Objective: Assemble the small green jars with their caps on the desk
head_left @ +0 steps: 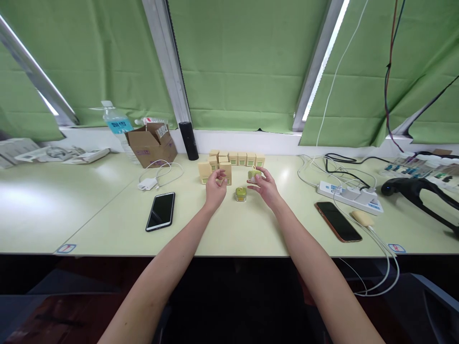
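Observation:
My right hand (pixel 268 188) holds a small clear square jar with a green lid (pixel 254 175) between thumb and fingers, just above the table. Another green-lidded jar (pixel 241 194) stands upright on the table between my hands. My left hand (pixel 215 189) is half curled, its thumb and fingertips apart, right in front of a small tan box (pixel 228 173); whether it touches the box is unclear. A second tan box (pixel 204 172) stands just left of those fingers. Behind them, several similar boxes (pixel 242 158) with green labels stand in a row.
A phone (pixel 160 211) and a white charger (pixel 147 184) lie to the left, before an open cardboard box (pixel 152 145) and a black cylinder (pixel 189 141). On the right are another phone (pixel 337 221), a power strip (pixel 349 197), trailing cables and a black curved frame (pixel 419 191).

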`<state>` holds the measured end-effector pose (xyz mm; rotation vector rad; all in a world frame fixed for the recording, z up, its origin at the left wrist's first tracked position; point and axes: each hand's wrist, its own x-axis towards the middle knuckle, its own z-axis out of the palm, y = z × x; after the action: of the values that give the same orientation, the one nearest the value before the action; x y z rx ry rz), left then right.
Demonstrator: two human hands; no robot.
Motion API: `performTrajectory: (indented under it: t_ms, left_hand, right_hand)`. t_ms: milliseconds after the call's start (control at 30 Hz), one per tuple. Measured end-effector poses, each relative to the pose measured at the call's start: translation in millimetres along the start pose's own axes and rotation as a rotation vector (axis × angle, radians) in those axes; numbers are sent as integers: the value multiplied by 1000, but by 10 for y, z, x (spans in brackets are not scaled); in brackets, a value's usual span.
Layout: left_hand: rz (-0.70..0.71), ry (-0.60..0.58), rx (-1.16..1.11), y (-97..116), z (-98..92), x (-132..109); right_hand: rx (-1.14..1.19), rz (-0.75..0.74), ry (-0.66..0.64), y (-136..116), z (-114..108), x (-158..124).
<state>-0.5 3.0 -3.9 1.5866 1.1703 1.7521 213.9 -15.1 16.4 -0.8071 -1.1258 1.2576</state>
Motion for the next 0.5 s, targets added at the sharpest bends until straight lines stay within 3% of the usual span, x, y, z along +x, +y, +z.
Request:
performTrajectory:
  t_ms: [167,333,500]
  left_hand:
    - [47,-58,294,-29,4,-55]
    - [39,-103,509,-36,-3,-96]
    - [57,-43,581,-117,0,-82]
  right_hand:
    - [-332,-62,167,146,-150,107]
    - [-598,-30,235,250,-273,144]
    - [-797,-16,217,310,-329,119]
